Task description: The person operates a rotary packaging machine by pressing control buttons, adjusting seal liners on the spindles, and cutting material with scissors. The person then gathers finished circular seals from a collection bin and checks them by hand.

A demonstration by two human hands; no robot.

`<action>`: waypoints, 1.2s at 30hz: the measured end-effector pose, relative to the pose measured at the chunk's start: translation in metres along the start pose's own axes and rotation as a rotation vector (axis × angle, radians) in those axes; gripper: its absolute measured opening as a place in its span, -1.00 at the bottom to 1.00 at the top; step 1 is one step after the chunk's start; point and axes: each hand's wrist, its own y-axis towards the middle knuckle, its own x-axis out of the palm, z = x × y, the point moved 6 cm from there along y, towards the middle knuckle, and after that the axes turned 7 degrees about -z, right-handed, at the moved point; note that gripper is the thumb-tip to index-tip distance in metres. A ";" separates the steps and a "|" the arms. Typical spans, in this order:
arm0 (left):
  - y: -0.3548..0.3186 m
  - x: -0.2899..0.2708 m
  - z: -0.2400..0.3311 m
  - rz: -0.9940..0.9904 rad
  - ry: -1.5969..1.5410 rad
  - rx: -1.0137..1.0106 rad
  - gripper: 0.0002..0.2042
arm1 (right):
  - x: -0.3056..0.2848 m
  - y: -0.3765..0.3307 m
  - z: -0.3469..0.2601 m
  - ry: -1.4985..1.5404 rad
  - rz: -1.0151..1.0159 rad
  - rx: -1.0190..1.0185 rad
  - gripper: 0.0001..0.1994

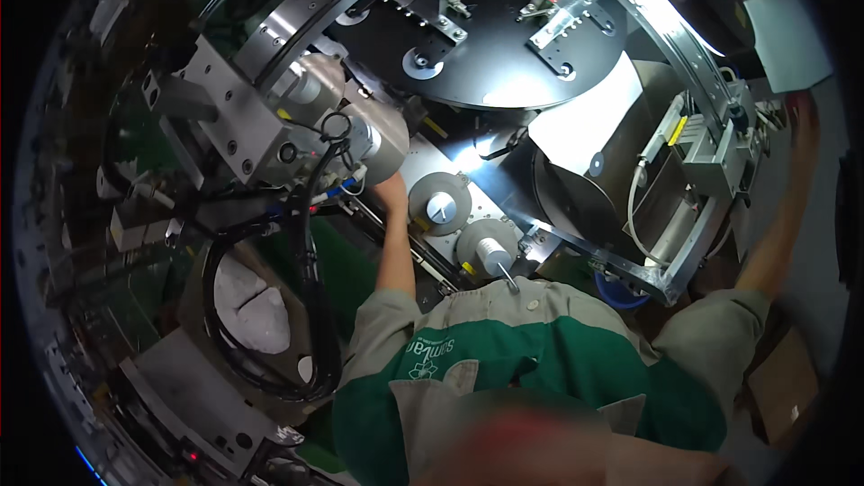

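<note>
My left hand (391, 191) reaches in under a shiny metal cylinder (382, 139) on the left side of the machine. Only its wrist and back edge show, and the fingers are hidden. Close to its right are a grey roller with a bright hub (441, 207) and a second roller with a ribbed metal knob (490, 252). Far out to the right, my right hand (804, 117) is raised beside a pale panel (792, 36). It is small and dim there, so its fingers and any contact cannot be made out.
A round black table (504, 54) with metal clamps lies ahead under bright light. Metal frame rails (621, 265) cross in front of my body. At left hang thick black cables (310, 306) beside white wrapped bundles (261, 315). A blue bin (621, 292) stands below the frame.
</note>
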 end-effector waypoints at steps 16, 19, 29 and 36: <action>0.001 -0.008 0.001 0.048 0.104 0.072 -0.78 | 0.012 0.001 -0.004 0.034 0.071 0.047 -0.54; -0.001 -0.003 -0.008 0.009 0.092 -0.004 -0.72 | 0.009 0.003 0.000 0.042 0.048 0.026 -0.54; 0.001 -0.003 -0.023 0.099 -0.054 0.096 -0.69 | 0.012 0.002 -0.005 0.021 0.056 0.045 -0.53; 0.000 -0.002 -0.018 0.100 -0.068 0.043 -0.72 | 0.014 -0.002 -0.014 0.027 0.058 0.051 -0.51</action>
